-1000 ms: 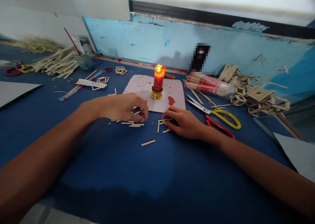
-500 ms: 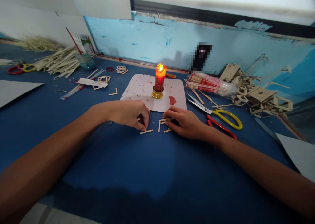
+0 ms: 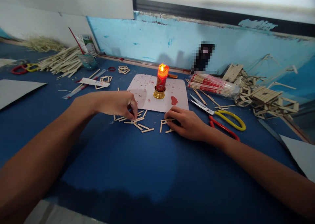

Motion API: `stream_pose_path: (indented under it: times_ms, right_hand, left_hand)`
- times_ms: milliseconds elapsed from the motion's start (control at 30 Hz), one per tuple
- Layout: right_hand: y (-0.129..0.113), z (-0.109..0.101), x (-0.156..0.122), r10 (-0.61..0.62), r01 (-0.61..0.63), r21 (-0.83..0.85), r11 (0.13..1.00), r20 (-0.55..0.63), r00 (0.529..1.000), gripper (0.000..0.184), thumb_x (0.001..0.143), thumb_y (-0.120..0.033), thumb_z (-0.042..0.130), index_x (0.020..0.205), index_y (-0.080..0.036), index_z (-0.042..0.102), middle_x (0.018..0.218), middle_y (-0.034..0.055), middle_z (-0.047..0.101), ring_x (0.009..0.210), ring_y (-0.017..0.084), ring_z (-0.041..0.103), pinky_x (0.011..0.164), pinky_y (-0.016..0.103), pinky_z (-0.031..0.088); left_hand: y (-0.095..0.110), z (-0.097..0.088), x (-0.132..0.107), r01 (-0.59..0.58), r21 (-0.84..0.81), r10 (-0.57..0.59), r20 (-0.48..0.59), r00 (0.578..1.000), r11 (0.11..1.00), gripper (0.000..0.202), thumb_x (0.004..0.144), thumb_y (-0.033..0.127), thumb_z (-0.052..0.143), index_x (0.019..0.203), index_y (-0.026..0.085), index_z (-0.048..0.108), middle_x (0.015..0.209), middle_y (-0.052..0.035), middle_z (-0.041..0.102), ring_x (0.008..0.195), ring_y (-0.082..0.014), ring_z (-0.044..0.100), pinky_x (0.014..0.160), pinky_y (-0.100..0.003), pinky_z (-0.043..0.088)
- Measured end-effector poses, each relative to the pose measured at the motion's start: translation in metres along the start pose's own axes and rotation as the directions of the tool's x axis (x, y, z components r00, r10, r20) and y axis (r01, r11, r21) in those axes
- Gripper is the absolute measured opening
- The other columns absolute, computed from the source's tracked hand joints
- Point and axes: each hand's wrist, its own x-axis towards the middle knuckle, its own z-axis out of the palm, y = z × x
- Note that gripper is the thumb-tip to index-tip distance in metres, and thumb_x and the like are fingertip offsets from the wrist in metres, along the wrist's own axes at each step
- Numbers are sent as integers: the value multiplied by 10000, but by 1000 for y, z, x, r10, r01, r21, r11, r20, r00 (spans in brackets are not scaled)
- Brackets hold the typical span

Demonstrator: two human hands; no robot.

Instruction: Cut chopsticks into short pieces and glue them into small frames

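My left hand (image 3: 121,103) hangs over a loose pile of short wooden sticks (image 3: 139,119), thumb and fingers pinched together at the pile. Whether a stick is between those fingertips I cannot make out. My right hand (image 3: 183,121) rests on the blue table, its fingers closed on a small corner of joined wooden sticks (image 3: 161,126) and partly hiding it. Another short stick pokes out under that hand. Just behind both hands lies a stained white board (image 3: 145,101), and on it a lit red candle (image 3: 161,79) stands in a gold holder.
Scissors (image 3: 209,111) with yellow and red handles lie open beside my right hand. Wrapped stick bundles (image 3: 214,85) and built stick frames (image 3: 264,94) are at the right. A glass jar (image 3: 88,62) and long sticks (image 3: 61,61) stand back left.
My left hand has moved left and slightly back, from near a single stick to the pile, which now shows. My right hand keeps its place on the stick corner.
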Motion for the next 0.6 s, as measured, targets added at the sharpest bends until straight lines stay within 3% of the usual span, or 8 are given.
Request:
stream_pose_path:
  times_ms: [267,600]
  right_hand:
    - [-1,1,0,2,-2,-5,1000,-4,1000,108,1017,-239,549,1095,-208,617,1100,69,653,874,177,631,780,292,476]
    - [-1,1,0,-11,11,-7,1000,-11,1000,99,1020,-234,545,1080,-197,615,1077,61,644,854,166,618,765,281,464]
  left_hand:
    - [-1,3,4,-10,3,11,-13,1000,1000,151,840,217,706,910,261,832,881,4,824,745,-168,739,662,-227,492]
    - [14,12,5,-81,-41,84,78,993,996,181,877,291,687,993,286,827,954,1,810,779,-167,715,625,-226,468]
